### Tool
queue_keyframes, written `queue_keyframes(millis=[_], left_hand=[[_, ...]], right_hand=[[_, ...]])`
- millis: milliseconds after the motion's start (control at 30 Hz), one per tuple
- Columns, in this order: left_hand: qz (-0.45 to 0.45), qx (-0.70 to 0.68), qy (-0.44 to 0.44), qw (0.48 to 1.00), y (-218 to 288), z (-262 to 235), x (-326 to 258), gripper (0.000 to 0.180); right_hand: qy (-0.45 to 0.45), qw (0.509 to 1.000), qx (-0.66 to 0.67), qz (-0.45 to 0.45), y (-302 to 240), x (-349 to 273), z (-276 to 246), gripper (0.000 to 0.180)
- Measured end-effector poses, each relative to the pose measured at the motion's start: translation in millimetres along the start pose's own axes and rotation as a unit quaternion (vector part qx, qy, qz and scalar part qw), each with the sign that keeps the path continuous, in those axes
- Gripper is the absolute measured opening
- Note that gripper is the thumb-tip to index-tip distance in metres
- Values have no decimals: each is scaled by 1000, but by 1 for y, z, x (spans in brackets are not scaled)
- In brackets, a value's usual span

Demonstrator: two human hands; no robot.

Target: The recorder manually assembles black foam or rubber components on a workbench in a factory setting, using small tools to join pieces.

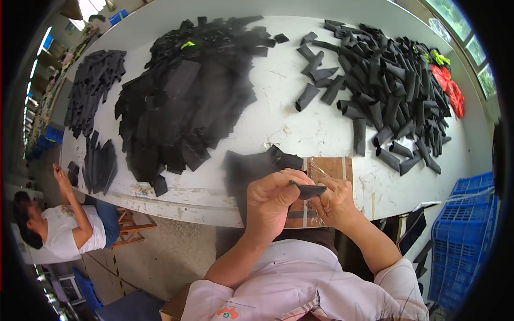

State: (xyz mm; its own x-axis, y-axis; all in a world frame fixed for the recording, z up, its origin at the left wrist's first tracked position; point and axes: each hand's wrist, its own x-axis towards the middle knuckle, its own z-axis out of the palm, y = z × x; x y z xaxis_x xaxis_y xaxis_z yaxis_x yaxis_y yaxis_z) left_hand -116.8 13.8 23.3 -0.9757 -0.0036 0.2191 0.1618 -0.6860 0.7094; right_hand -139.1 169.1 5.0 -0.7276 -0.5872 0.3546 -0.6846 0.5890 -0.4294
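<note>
Two hands, the left hand [269,206] and the right hand [335,202], are clamped on one dark piece [309,191], held up over the cardboard [342,168] near its left edge. The left thumb and fingers pinch the piece's left end; the right fingertips close around its other end, though the exact grip there is partly hidden by the knuckles.

The piece looks light, and probably soft and bendable like thick cloth or foam, with enough body to keep a curve. It seems neither fragile nor heavy; how slippery its surface is, I cannot tell. A pinch at each end, thumb against fingers, should suit it, since a squeeze on the middle alone would likely flatten it and let the ends sag.

Beside the cardboard on its left, and partly under the left forearm, a black cloth [235,174] lies on the white tabletop [276,104]. Farther off, beyond the cardboard to the left, spreads a broad heap of flat black pieces [182,101], overlapping loosely. Beyond the cardboard to the right is a pile of black tubes [393,93], many with hollow ends showing, which suggests walls firm enough to stay round unaided. Blue crates [461,241] stand to the right of the cardboard, and well to its left sits another person [80,227].
</note>
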Motion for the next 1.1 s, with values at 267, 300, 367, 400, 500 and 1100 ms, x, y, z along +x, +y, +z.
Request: queue_keyframes(millis=[267, 300, 367, 400, 500, 1100], left_hand=[[35, 254, -52, 965, 10, -4, 13, 12], [54, 286, -65, 954, 10, -6, 14, 11], [49, 272, -54, 960, 12, -6, 12, 10], [44, 255, -46, 965, 13, -6, 12, 9], [67, 301, -33, 951, 13, 1, 7, 12], [350, -27, -42, 935, 60, 32, -112, 20]], right_hand=[[48, 998, 37, 21, -5, -3, 0, 16], [38, 998, 36, 30, -6, -1, -1, 16], [22, 998, 41, 34, -9, 0, -3, 16], [25, 999, 20, 20, -8, 2, -4, 19], [22, 1000, 8, -5, -10, 0, -12, 19], [172, 884, 208, 380, 48, -68, 53, 25]])
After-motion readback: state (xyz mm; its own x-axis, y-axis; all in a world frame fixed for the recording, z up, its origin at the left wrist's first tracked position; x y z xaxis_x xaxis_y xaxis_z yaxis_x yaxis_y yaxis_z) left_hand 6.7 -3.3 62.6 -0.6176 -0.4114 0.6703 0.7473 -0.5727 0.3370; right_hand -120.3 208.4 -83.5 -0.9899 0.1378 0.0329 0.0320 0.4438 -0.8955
